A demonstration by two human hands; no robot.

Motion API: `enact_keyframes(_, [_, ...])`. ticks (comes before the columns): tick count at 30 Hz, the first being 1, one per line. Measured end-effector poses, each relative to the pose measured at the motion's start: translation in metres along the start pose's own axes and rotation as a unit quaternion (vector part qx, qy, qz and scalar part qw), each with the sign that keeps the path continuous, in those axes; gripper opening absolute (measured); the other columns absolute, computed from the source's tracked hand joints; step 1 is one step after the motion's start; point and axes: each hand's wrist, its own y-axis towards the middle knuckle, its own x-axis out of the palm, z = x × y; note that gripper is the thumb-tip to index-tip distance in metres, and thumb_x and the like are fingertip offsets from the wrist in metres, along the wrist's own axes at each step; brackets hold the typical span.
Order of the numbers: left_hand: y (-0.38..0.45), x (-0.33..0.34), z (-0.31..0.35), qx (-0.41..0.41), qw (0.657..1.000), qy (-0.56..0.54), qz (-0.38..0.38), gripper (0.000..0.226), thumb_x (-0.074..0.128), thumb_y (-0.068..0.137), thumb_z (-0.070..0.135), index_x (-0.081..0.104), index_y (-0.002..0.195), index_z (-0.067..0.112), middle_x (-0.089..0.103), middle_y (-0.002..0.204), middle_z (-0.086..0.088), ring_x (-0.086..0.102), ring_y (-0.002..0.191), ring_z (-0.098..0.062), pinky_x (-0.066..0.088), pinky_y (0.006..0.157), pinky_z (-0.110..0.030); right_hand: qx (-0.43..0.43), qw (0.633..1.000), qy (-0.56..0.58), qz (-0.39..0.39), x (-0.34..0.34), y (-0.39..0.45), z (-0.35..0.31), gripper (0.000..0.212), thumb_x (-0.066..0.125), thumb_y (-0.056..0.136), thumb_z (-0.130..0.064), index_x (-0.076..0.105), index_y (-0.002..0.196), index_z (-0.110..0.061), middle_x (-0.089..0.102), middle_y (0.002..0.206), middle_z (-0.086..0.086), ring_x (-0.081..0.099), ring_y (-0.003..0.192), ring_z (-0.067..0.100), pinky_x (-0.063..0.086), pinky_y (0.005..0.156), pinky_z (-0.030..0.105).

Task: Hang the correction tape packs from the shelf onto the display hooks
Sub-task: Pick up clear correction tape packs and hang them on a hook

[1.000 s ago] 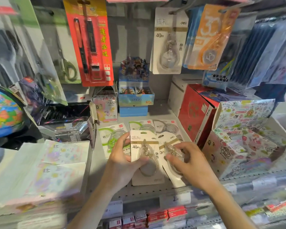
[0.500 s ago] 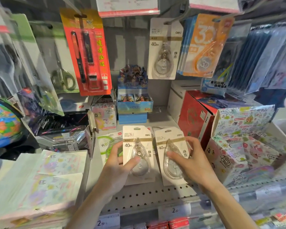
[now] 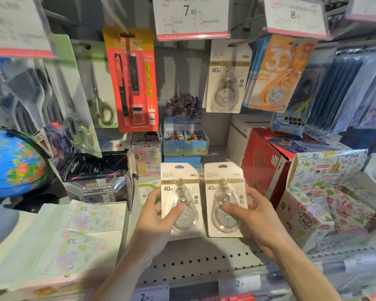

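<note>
Both packs raised upright off shelf (image 3: 204, 255), left hand (image 3: 154, 220), right hand (image 3: 254, 220)

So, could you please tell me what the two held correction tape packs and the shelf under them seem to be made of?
Left pack and right pack: matte cream card backing, apparently, under a glossy clear plastic blister that shows the dispenser. Shelf: probably painted metal, pale grey with rows of punched holes.
</note>
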Motion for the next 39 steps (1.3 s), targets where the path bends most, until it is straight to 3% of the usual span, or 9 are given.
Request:
enact_keyframes(5, [0.003,-0.010,0.030,0.058,0.998,0.016,0.001,0.040,0.070,0.095,0.016,0.056,0.122,0.042,0.078,0.110,0.020,0.073,0.104,-0.001,0.056,0.087,-0.018,-0.047,0.998,-0.037,0.017,0.006,-0.009,-0.032,0.044,0.081,0.084,-0.001,0.063,0.122,-0.014,0.083,0.103,0.008,0.081,0.091,0.030,0.065,0.072,0.037])
enact_keyframes(9, [0.004,-0.018,0.052,0.086,0.996,0.009,-0.025,0.048,0.069,0.096,0.019,0.053,0.138,0.035,0.076,0.115,0.019,0.071,0.108,0.000,0.054,0.097,-0.029,-0.073,0.995,-0.067,0.022,0.003,-0.019,-0.059,0.044,0.083,0.083,-0.009,0.064,0.121,-0.021,0.083,0.103,0.004,0.082,0.085,0.024,0.064,0.063,0.035])
enact_keyframes(12, [0.006,-0.019,0.063,0.114,0.993,0.007,-0.044,0.046,0.068,0.097,0.019,0.054,0.136,0.039,0.075,0.117,0.022,0.070,0.109,0.003,0.056,0.090,-0.021,-0.096,0.992,-0.084,0.023,-0.002,-0.024,-0.075,0.049,0.085,0.080,-0.012,0.063,0.124,-0.019,0.082,0.107,0.003,0.081,0.093,0.028,0.065,0.077,0.050])
enact_keyframes(14, [0.007,-0.018,0.072,0.134,0.990,0.013,-0.050,0.046,0.069,0.096,0.019,0.054,0.135,0.040,0.075,0.115,0.024,0.070,0.108,0.004,0.056,0.084,-0.014,-0.122,0.988,-0.090,0.023,-0.008,-0.027,-0.086,0.057,0.087,0.072,-0.020,0.063,0.124,-0.018,0.083,0.107,0.001,0.081,0.092,0.025,0.066,0.072,0.043])
enact_keyframes(19, [0.012,-0.005,0.101,0.177,0.982,0.039,-0.044,0.051,0.072,0.085,0.041,0.052,0.130,0.051,0.075,0.119,0.020,0.071,0.111,-0.004,0.054,0.092,-0.031,-0.153,0.986,-0.060,-0.010,-0.030,-0.023,-0.110,0.045,0.091,0.074,-0.019,0.070,0.113,-0.030,0.081,0.112,0.007,0.080,0.097,0.034,0.064,0.078,0.059])
enact_keyframes(22, [0.010,0.010,0.118,0.200,0.978,0.047,-0.028,0.055,0.071,0.078,0.050,0.052,0.130,0.052,0.075,0.118,0.020,0.072,0.108,-0.003,0.055,0.090,-0.032,-0.181,0.981,-0.062,-0.025,-0.048,-0.018,-0.125,0.040,0.089,0.077,-0.017,0.071,0.110,-0.033,0.082,0.109,0.006,0.081,0.094,0.030,0.066,0.068,0.045])
enact_keyframes(25, [0.007,0.028,0.134,0.215,0.974,0.066,-0.010,0.051,0.070,0.080,0.049,0.053,0.128,0.052,0.076,0.114,0.020,0.073,0.102,-0.003,0.057,0.086,-0.037,-0.204,0.976,-0.058,-0.044,-0.066,-0.009,-0.140,0.042,0.086,0.076,-0.020,0.069,0.113,-0.030,0.082,0.107,0.004,0.081,0.090,0.026,0.062,0.058,0.031])
enact_keyframes(34, [-0.006,0.090,0.180,0.252,0.954,0.121,0.104,0.044,0.074,0.092,0.034,0.055,0.131,0.044,0.074,0.115,0.022,0.073,0.101,-0.006,0.062,0.079,-0.049,-0.256,0.957,-0.056,-0.126,-0.120,0.024,-0.173,0.036,0.085,0.085,-0.021,0.068,0.113,-0.037,0.082,0.110,0.002,0.080,0.096,0.027,0.066,0.071,0.043])
enact_keyframes(39, [-0.017,0.092,0.190,0.289,0.932,0.170,0.135,0.041,0.072,0.093,0.031,0.055,0.126,0.049,0.071,0.115,0.030,0.067,0.106,0.007,0.053,0.082,-0.018,-0.265,0.949,-0.050,-0.163,-0.125,0.035,-0.180,0.033,0.080,0.090,-0.020,0.066,0.112,-0.041,0.081,0.111,0.000,0.081,0.095,0.025,0.064,0.062,0.034])
